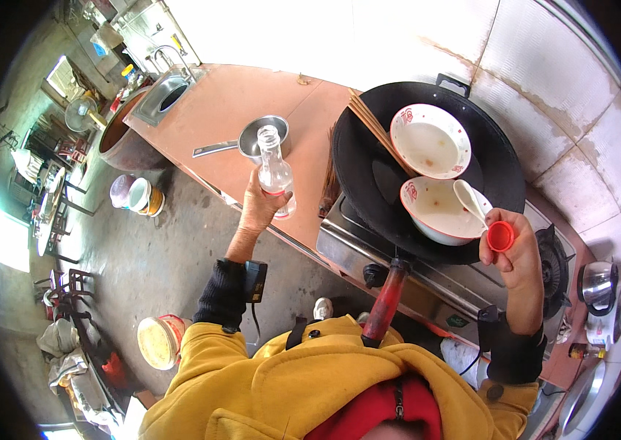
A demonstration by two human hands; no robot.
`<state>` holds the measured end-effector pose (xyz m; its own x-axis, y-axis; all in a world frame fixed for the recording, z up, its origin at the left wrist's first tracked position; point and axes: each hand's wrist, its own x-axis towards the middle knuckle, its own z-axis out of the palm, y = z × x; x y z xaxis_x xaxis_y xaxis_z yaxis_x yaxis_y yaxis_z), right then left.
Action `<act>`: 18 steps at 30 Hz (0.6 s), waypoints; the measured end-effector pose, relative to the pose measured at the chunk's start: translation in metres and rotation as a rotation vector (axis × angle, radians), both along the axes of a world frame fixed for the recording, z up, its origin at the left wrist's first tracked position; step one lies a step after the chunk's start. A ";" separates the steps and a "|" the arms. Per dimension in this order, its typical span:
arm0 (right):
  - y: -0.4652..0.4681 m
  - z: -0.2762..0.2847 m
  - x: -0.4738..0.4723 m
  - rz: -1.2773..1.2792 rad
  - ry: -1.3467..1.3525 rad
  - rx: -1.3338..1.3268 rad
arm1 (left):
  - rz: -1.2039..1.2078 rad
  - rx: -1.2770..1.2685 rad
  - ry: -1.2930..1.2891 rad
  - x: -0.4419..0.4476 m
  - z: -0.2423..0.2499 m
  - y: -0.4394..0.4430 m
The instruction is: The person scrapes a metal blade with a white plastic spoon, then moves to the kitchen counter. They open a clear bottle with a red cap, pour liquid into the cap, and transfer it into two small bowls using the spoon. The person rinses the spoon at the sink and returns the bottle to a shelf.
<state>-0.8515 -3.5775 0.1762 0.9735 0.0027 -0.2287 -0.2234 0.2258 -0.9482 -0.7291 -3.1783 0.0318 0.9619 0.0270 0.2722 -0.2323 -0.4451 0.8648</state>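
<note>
My left hand (262, 202) grips a clear bottle (276, 175) with no cap on its neck, held upright over the counter's front edge. A red bottle cap (500, 236) sits between the fingers of my right hand (518, 247), its hollow side facing up. That hand is at the rim of a white bowl (431, 220) with red trim, which holds cloudy liquid and a white spoon (470, 199). A second bowl (430, 142), also with liquid in it, rests behind. Both bowls and several wooden chopsticks (379, 129) are in a black wok (360, 181).
The wok, with a red handle (387, 302), stands on a gas stove (351, 236). A small steel saucepan (258, 137) is on the pinkish counter (206, 115), left of the stove. Farther left is a sink (164, 96). Several buckets (145, 195) stand on the concrete floor.
</note>
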 end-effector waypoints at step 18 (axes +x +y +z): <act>0.013 0.001 0.006 0.013 0.001 0.034 | 0.183 0.479 0.032 -0.019 0.022 -0.025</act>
<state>-0.8453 -3.5643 0.1774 0.9732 0.0227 -0.2288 -0.2270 0.2549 -0.9400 -0.7481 -3.2034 0.0534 0.9610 0.0750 0.2662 -0.0905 -0.8242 0.5589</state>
